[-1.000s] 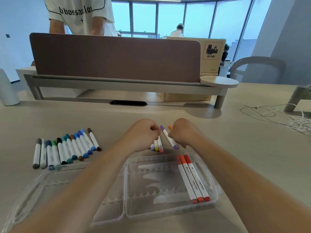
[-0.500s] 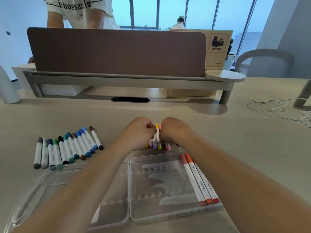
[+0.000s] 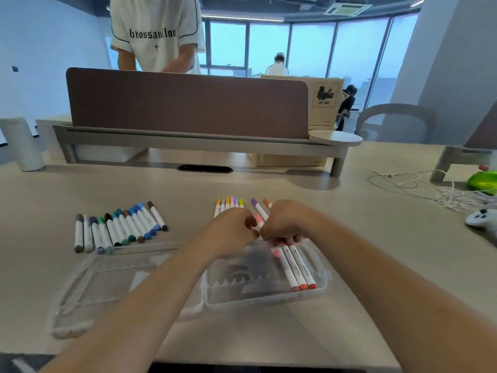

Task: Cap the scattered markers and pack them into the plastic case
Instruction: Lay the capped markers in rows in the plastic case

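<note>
A person's right hand [image 3: 285,224] clenched a pink marker [image 3: 259,219] over the far edge of an open clear plastic case [image 3: 269,299], while the left hand [image 3: 231,230], fingers curled, pinched the marker's upper cap. Three red and orange markers [image 3: 298,270] lay side by side in the case's right half. A row of blue, green and grey markers [image 3: 121,227] sat on the desk [image 3: 376,251] to the left, and yellow and purple markers [image 3: 228,203] lay just beyond the hands.

The clear plastic case [image 3: 255,301] lies open near, three red-orange markers [image 3: 297,270] at its right, a pink marker [image 3: 259,220] held above, blue-green markers [image 3: 122,228] rowed left.
</note>
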The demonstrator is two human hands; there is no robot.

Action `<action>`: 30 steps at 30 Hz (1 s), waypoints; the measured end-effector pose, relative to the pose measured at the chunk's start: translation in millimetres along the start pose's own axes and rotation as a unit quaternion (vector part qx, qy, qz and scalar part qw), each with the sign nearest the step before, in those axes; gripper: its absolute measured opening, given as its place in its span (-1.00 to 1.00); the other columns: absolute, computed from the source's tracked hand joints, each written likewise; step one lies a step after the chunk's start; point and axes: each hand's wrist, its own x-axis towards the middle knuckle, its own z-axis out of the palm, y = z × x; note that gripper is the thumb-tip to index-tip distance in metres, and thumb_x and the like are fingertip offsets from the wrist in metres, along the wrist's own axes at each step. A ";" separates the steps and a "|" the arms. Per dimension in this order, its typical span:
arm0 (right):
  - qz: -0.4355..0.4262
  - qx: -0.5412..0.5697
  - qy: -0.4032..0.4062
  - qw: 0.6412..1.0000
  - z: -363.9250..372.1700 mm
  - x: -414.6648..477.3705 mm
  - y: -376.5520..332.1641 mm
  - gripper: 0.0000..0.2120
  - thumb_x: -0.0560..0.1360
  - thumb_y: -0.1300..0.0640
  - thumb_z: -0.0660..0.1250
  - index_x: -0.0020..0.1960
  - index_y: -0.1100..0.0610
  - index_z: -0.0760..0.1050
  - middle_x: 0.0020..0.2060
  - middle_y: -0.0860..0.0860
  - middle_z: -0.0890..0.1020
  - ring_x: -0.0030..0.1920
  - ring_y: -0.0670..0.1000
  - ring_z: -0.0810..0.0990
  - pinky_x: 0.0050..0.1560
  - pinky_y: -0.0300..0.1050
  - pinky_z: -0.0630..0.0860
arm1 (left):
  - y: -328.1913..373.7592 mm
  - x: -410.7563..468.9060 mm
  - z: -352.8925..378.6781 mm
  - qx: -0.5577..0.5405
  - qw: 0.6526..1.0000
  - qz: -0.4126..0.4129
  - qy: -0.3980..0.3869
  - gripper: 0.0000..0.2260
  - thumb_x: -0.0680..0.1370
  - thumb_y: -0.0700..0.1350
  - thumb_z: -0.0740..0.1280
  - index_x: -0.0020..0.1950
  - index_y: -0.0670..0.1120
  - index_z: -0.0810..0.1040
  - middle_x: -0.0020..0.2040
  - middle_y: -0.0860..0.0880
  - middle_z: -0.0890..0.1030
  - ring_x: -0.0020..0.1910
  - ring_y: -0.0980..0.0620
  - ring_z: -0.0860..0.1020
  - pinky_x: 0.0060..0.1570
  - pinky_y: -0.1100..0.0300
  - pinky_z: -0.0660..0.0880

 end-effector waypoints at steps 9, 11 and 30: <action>-0.007 -0.038 0.011 0.999 25.5 -35.2 20.7 -0.69 0.51 0.15 0.29 -0.40 0.20 0.45 -0.54 0.05 0.47 -0.59 -0.04 0.37 -0.53 -0.28 0.32 | 18.4 -31.4 23.6 -0.040 0.997 0.061 -0.038 -0.71 0.59 -0.14 0.24 0.30 -0.10 0.52 0.07 -0.13 0.64 -0.17 -0.05 0.59 -0.37 0.26 0.43; -0.008 -0.028 0.042 0.999 27.6 -34.1 26.2 -0.62 0.53 0.07 0.33 -0.42 0.20 0.45 -0.55 0.05 0.48 -0.58 -0.02 0.39 -0.52 -0.27 0.34 | 17.6 -33.6 24.3 -0.025 0.996 0.063 -0.053 -0.69 0.56 -0.15 0.25 0.31 -0.06 0.53 0.00 -0.08 0.63 -0.14 -0.03 0.57 -0.32 0.27 0.41; -0.028 -0.057 0.015 0.998 25.4 -12.4 36.6 -0.64 0.49 -0.06 0.42 -0.34 0.16 0.51 -0.48 0.02 0.51 -0.49 -0.02 0.45 -0.44 -0.24 0.41 | 24.4 -34.5 27.7 0.019 0.995 0.082 -0.055 -0.60 0.39 0.19 0.48 0.14 0.03 0.60 -0.03 0.06 0.64 -0.09 0.03 0.56 -0.15 0.20 0.45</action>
